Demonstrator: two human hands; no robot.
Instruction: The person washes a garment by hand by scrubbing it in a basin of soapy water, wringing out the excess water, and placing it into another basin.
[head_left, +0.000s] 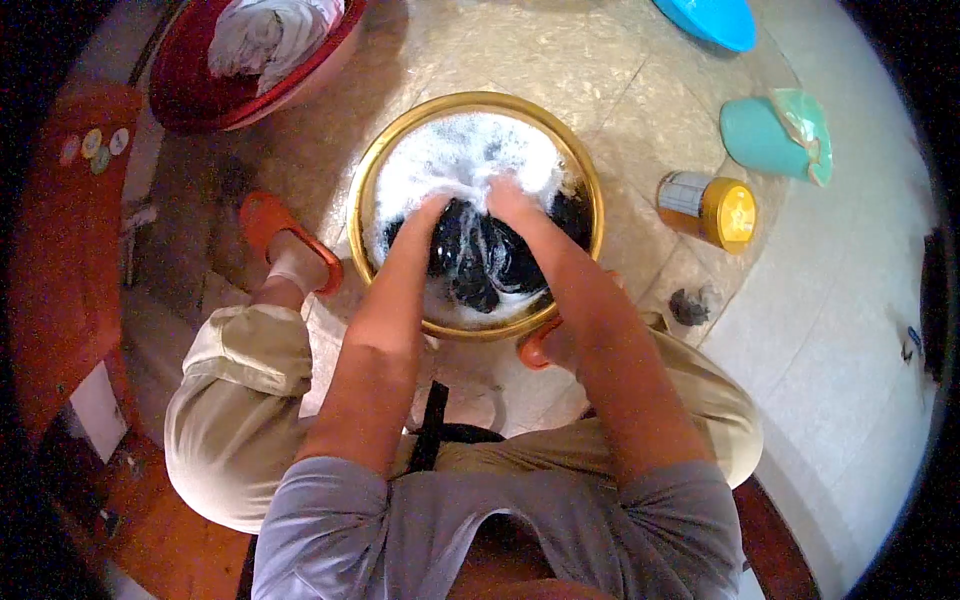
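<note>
A round basin with a gold rim (364,215) stands on the floor in front of me, filled with white suds (455,150). Dark wet cloth (475,255) lies bunched in its near half, streaked with foam. Both my arms reach down into the basin. My left hand (436,204) is at the cloth's far edge, sunk partly in the foam. Close beside it, my right hand (510,197) also dips into the suds against the dark cloth. Foam hides the fingers of both hands, so their grip does not show.
A red tub (185,95) holding pale cloth (265,45) stands at the upper left. On the right are a yellow-lidded jar (708,210), a teal container (760,135), a blue basin (712,20) and a small dark clump (688,306). Orange slippers (265,220) flank the gold-rimmed basin.
</note>
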